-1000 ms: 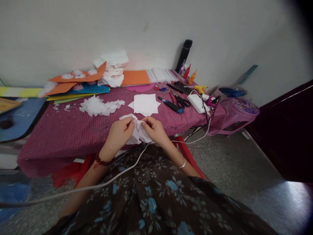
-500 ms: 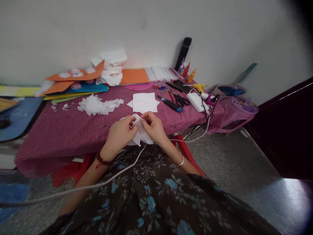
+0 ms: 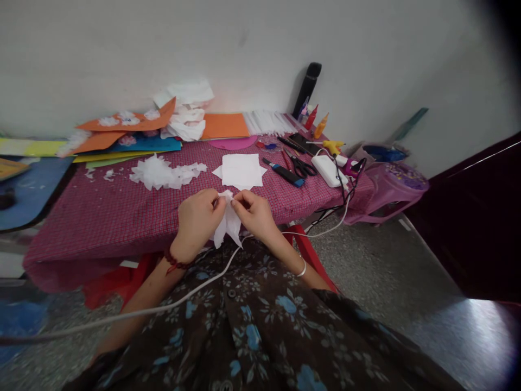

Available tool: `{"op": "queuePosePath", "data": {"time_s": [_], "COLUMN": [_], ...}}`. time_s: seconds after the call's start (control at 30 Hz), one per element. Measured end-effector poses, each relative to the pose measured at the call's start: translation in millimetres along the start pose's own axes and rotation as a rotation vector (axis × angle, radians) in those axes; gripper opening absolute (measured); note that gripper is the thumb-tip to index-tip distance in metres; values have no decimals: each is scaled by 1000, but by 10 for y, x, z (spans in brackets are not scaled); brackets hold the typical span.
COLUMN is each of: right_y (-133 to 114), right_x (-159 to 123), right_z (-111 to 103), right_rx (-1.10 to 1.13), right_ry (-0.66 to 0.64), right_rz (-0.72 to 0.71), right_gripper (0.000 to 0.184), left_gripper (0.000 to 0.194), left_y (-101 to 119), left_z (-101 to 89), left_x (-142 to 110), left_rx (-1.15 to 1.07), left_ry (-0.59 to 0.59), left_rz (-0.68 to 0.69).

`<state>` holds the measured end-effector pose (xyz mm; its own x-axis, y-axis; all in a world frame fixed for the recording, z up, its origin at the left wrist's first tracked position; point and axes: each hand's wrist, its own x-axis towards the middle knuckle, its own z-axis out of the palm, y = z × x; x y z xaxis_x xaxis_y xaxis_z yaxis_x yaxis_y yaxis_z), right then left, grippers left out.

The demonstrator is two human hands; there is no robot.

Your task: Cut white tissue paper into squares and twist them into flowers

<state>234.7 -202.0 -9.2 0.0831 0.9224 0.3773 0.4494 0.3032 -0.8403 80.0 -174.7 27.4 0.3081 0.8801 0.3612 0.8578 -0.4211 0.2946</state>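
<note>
Between my hands, at the table's front edge, a piece of white tissue paper [image 3: 228, 224] hangs down in loose, pointed folds. My left hand [image 3: 199, 220] is closed, pinching its upper left side between thumb and fingers. With thumb and forefinger, my right hand [image 3: 255, 216] grips the upper right side. The gathered top of the paper is partly hidden by the fingers. Just beyond lies a stack of white tissue squares [image 3: 243, 170], turned against one another so corners stick out. Crumpled white tissue pieces [image 3: 165, 174] lie to the left of it.
Right of the stack lie a cutter knife [image 3: 284, 172], black scissors [image 3: 302, 165], a white power bank [image 3: 329, 170] and a yellow glue gun [image 3: 334, 146]. Coloured paper sheets [image 3: 226, 126] lie along the wall. A white cable [image 3: 175, 304] crosses in front of my body.
The tissue paper has been drawn in narrower and now hangs in a tighter bunch. Both hands stay pinched on it, with the fingers slightly shifted.
</note>
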Motion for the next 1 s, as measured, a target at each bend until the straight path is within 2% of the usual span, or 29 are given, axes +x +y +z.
{"op": "queuePosePath", "data": {"time_s": [0.17,0.23,0.27,0.37,0.43,0.57,0.7,0.8,0.9,1.0], "right_y": [-1,-18,-28,-32,4,129,158,115,108,155], "right_x": [-3,-5,-7,-10,-7,17,44,66,84,84], "right_z": [3,-7,-12,-14,6,78,101,80,67,77], "right_rx": [11,1,-6,0,60,314,517,568,539,475], "right_ry": [7,-3,-9,-8,42,155,120,13,-83,-68], "right_rz": [1,-12,-20,-18,29,204,290,279,280,294], "right_gripper": [17,16,16,15,13,10,13,17,23,22], "left_gripper": [22,37,38,25,23,21,24,21,21,29], "left_y": [-10,-2,3,10,7,-28,-74,-82,-65,-53], "left_z": [12,17,19,35,56,117,167,184,184,175], "left_x": [-6,14,26,61,71,50,1,-28,-52,-84], "left_rx": [-116,-181,-195,-233,-316,-580,-806,-801,-720,-642], "left_ry": [0,-3,-6,25,86,185,175,137,100,86], "left_rz": [-31,23,60,125,85,-104,-182,-134,-16,73]}}
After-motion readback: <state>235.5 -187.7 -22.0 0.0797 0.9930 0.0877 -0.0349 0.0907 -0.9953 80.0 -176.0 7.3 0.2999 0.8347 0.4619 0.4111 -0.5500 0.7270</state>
